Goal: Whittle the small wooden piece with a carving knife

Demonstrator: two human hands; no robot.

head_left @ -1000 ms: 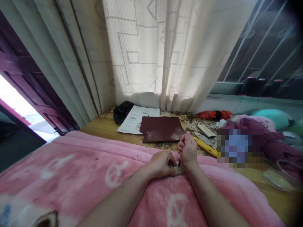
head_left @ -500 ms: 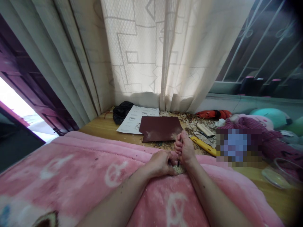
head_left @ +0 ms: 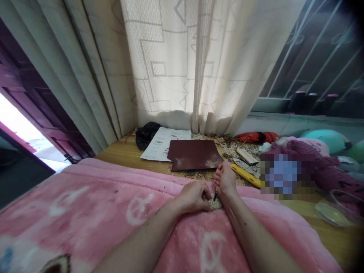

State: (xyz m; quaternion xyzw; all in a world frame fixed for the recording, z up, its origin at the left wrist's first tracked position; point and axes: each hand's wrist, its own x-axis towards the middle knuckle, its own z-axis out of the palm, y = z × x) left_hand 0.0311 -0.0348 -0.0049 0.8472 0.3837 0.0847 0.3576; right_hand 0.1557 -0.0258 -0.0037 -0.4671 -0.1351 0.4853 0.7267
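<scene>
On the pink blanket, my left hand [head_left: 195,196] is closed on a small pale piece [head_left: 216,204] with a bumpy, grid-like surface. Most of that piece is hidden by fingers and wrist. My right hand [head_left: 226,181] is curled into a fist just to the right. From under it a thin, dark-tipped tool [head_left: 215,195] points down at the pale piece; its handle is hidden in the fist. Beyond my hands lies a dark brown sheet [head_left: 195,153], overlapping a white printed sheet [head_left: 162,142].
Pale shavings [head_left: 230,146] litter the wooden surface [head_left: 133,163]. A yellow cutter [head_left: 245,175] lies right of my right hand, near a cream-coloured object [head_left: 247,156]. A black bag [head_left: 146,134], a red bundle [head_left: 257,137] and a clear plastic container [head_left: 332,214] lie around.
My right fist has shifted slightly right and down, tilting away from the brown sheet. My left hand and the pale piece stay nearly in place.
</scene>
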